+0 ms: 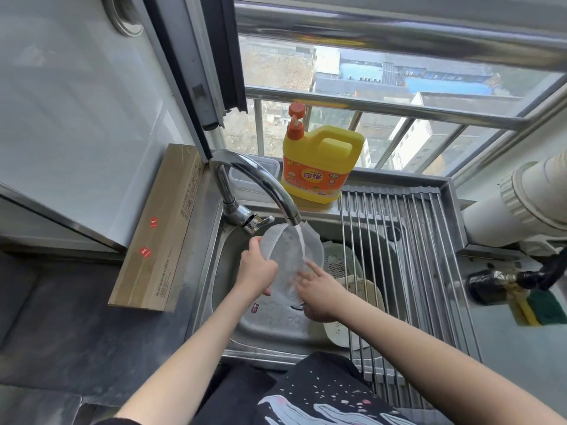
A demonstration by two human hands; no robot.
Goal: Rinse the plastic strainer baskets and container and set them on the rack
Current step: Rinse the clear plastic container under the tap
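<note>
head | clear plastic container (288,256) tilted under faucet (260,182) stream, wet | left hand (256,271) grips its left rim | right hand (319,289) fingers straight, touching inside

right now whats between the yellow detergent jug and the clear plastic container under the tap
In the head view, the curved chrome faucet spout and its water stream lie between the yellow detergent jug and the clear plastic container.

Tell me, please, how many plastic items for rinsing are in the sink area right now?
3: a clear container gripped by the left hand under the tap, and two white strainer baskets lying in the basin beneath the rack. The rack may hide more.
</note>
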